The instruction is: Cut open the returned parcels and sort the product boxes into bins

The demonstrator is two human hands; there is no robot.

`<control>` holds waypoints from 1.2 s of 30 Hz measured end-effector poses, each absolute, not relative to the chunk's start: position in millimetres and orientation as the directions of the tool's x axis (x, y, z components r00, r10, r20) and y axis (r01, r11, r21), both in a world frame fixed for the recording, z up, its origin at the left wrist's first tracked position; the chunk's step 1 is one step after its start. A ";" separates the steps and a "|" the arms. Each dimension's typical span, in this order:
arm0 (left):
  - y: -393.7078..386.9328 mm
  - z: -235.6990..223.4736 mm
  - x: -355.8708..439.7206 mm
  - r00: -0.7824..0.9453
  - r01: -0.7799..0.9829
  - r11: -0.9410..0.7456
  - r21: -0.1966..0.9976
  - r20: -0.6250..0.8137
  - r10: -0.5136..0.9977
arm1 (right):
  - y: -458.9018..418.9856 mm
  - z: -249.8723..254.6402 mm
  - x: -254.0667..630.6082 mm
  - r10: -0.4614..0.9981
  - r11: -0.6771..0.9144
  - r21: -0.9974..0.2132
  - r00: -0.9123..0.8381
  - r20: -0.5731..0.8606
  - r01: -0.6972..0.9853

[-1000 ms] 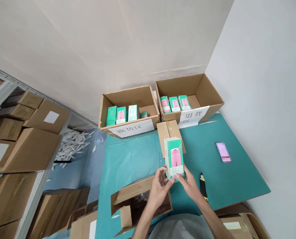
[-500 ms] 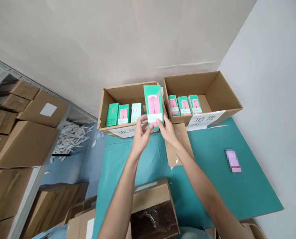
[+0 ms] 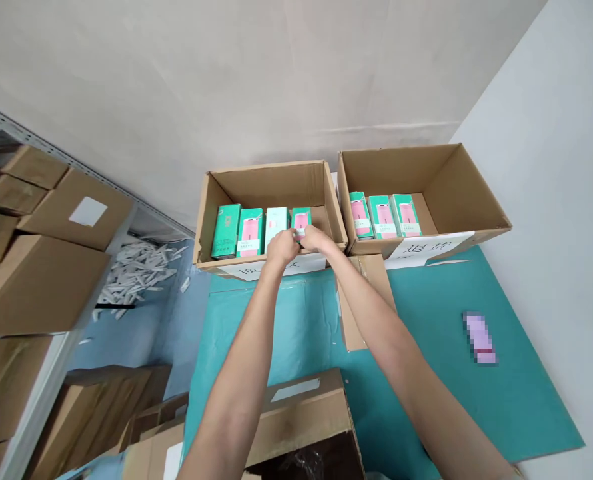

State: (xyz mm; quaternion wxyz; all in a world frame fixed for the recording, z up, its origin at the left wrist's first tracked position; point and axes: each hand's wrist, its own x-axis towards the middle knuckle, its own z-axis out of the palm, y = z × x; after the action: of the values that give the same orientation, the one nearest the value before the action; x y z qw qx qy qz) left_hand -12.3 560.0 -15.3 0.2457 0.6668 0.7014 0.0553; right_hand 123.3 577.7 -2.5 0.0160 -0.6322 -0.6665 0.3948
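A small green box with a pink picture [image 3: 302,219] stands in the left cardboard box [image 3: 271,175], at the right end of a row. My left hand [image 3: 282,248] and my right hand [image 3: 316,239] close on its lower sides, over the carton's front wall. Beside it in the row are a pale box [image 3: 276,223], a green-and-pink box [image 3: 250,233] and a plain green box [image 3: 225,231]. The fingertips are partly hidden behind the carton edge.
The right cardboard box [image 3: 401,160] holds three green-and-pink boxes [image 3: 385,217]. A flattened brown carton [image 3: 351,313] lies on the green table [image 3: 426,373], with a blurred purple item [image 3: 480,338] to the right. An open carton [image 3: 306,427] is nearest me; shelved cartons [image 3: 36,287] stand left.
The green-and-pink box, held up in both hands above the left carton's front edge, has gone down into that carton. Both hands have moved forward and down with it.
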 end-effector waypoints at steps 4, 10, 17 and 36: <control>566.8 -24.9 -9.0 0.008 0.928 0.121 0.352 -0.343 0.939 | 585.8 -14.6 118.3 0.806 -0.060 -0.539 -0.278 -0.523 0.840; 561.0 -30.5 -9.6 0.007 0.924 0.126 0.361 -0.344 0.939 | 571.1 -16.2 117.0 0.839 -0.043 -0.504 -0.243 -0.487 0.862; 543.5 -15.7 0.2 -0.038 0.856 -0.001 0.517 0.065 0.997 | 555.3 2.6 117.0 0.991 0.046 -0.579 -0.111 -0.076 0.814; 57.0 -40.1 -208.0 -0.837 0.128 0.397 0.909 -0.116 0.535 | 24.2 -116.8 274.9 0.886 -0.460 -0.827 0.113 -0.449 0.322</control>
State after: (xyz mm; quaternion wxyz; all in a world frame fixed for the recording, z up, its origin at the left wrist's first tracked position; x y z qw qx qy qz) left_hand -208.0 57.0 -40.1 0.1995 0.2040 0.8116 0.5098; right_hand 274.9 24.2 -116.8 0.2807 -0.6911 -0.4371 0.5026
